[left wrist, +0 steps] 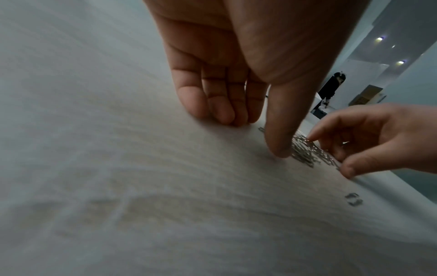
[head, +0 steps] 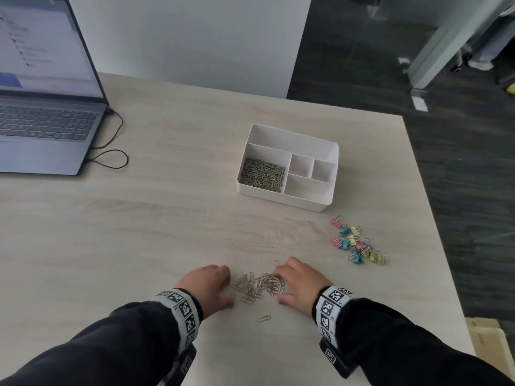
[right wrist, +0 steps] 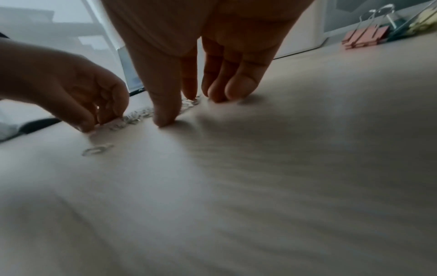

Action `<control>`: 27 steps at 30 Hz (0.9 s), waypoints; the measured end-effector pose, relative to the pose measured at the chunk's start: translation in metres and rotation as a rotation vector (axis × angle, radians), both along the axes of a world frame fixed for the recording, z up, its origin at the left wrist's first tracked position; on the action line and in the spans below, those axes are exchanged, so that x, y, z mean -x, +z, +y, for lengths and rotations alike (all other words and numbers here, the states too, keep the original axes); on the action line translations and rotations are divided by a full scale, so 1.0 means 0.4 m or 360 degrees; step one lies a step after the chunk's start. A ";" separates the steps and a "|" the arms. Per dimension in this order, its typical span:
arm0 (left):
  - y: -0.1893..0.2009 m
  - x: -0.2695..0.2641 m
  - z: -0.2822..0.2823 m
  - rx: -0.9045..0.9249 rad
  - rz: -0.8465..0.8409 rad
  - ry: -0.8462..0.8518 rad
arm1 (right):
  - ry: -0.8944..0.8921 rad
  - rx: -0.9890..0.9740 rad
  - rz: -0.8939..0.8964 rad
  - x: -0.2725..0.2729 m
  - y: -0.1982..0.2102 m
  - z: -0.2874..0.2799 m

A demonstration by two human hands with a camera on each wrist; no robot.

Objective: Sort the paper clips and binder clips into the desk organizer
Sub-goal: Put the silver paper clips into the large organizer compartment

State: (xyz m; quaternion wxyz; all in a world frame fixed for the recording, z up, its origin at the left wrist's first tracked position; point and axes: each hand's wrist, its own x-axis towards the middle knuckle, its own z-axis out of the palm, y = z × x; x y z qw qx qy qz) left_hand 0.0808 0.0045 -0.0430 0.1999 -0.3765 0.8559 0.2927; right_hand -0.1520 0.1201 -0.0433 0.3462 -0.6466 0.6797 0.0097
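A loose pile of silver paper clips (head: 259, 285) lies on the pale wood table near its front edge. My left hand (head: 227, 288) stands at the pile's left side and my right hand (head: 280, 286) at its right, fingertips and thumbs down on the table, cupping the pile between them. In the left wrist view the left thumb (left wrist: 279, 147) touches the pile (left wrist: 305, 151). One stray clip (head: 264, 318) lies nearer me. The white organizer (head: 312, 203) holds paper clips (head: 263, 176) in its front-left compartment. Pastel binder clips (head: 356, 240) lie to the right.
An open laptop (head: 41, 107) with a looped black cable (head: 111, 151) sits at the far left. The table's right edge (head: 434, 218) runs close to the binder clips, with dark floor beyond. A person (left wrist: 332, 87) stands far off in the room.
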 end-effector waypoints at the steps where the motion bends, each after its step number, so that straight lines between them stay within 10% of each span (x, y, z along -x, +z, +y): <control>1: -0.003 0.008 0.008 0.0006 0.0020 0.0003 | -0.0028 0.0021 -0.0010 -0.013 -0.002 -0.002; 10: -0.005 0.042 0.041 0.0029 0.0303 0.0145 | -0.0286 0.0119 -0.0204 -0.057 0.014 -0.006; 17: -0.009 0.037 0.036 0.0014 0.0219 0.0089 | 0.0303 -0.0197 0.0094 -0.084 0.036 0.008; 27: -0.007 0.036 0.052 0.0019 0.0265 0.0177 | -0.0492 -0.0062 0.0019 -0.033 0.027 -0.013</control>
